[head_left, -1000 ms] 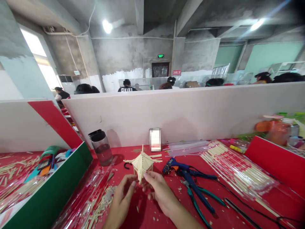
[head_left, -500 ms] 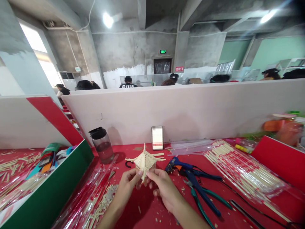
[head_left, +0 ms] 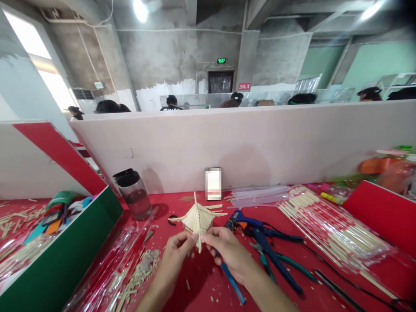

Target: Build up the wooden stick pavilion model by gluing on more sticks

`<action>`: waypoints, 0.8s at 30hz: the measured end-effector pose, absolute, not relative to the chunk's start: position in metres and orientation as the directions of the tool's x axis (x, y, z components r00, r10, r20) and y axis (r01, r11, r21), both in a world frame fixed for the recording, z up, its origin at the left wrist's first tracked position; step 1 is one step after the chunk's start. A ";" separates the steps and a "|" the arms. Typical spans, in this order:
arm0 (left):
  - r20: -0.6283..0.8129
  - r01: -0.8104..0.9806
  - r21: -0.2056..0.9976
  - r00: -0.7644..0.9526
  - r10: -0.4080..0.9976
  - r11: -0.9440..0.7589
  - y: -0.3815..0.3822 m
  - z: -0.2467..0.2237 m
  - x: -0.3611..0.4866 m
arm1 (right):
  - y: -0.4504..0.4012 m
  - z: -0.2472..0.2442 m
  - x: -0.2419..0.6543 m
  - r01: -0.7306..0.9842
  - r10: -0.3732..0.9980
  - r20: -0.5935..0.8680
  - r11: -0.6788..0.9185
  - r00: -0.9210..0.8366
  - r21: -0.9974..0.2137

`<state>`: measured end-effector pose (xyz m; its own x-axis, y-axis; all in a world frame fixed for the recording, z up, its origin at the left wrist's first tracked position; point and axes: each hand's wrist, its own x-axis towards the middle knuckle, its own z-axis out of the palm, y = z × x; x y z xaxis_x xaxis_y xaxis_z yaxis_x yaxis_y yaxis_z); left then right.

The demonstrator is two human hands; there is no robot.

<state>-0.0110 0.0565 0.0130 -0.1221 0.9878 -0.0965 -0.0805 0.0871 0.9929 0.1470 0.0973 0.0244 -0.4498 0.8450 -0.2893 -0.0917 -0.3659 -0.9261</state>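
Note:
A small pointed roof made of pale wooden sticks is held upright over the red table, its corner ridges sticking out. My left hand is closed on the near left side, thumb against the front ridge. Pinching the near right side is my right hand, its thumb beside that same ridge. The fingers beneath the roof are partly hidden. Under my right hand shows a blue rod-like handle; I cannot tell whether the hand touches it. A glue gun and green-handled pliers lie to the right.
Bagged wooden sticks lie at the right. A dark-lidded water bottle stands back left, near a green divider. A phone-like blurred panel leans on the white partition. Stick offcuts lie by my left forearm.
The view has tilted down and shifted slightly. Both hands still hold the stick roof, now tipped a little differently. More of the blue handle shows below my right hand.

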 end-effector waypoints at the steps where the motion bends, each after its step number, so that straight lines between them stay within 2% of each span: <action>1: -0.091 -0.082 0.993 -0.122 0.988 0.082 0.056 0.012 -0.010 | 0.098 0.025 0.150 -0.087 0.825 -0.302 -0.386 -0.477 -0.918; 5: -0.081 -0.106 0.992 -0.109 0.991 0.069 0.054 0.010 -0.008 | 0.104 0.024 0.163 -0.072 0.735 -0.345 -0.471 -0.584 -0.879; 13: -0.080 -0.163 0.985 -0.113 0.990 0.061 0.052 0.008 0.004 | 0.110 0.023 0.173 -0.086 0.677 -0.365 -0.535 -0.639 -0.840; 16: -0.090 -0.254 0.966 -0.150 0.984 0.050 0.054 0.005 -0.001 | 0.110 0.029 0.175 -0.102 0.639 -0.334 -0.546 -0.693 -0.832; 20: -0.074 -0.374 0.927 -0.216 0.974 -0.012 0.055 0.003 -0.015 | 0.110 0.034 0.179 -0.077 0.671 -0.281 -0.451 -0.686 -0.889; 24: -0.094 -0.443 0.897 -0.177 0.980 0.006 0.053 0.001 -0.017 | 0.105 0.027 0.172 0.112 0.677 -0.256 -0.250 -0.690 -0.962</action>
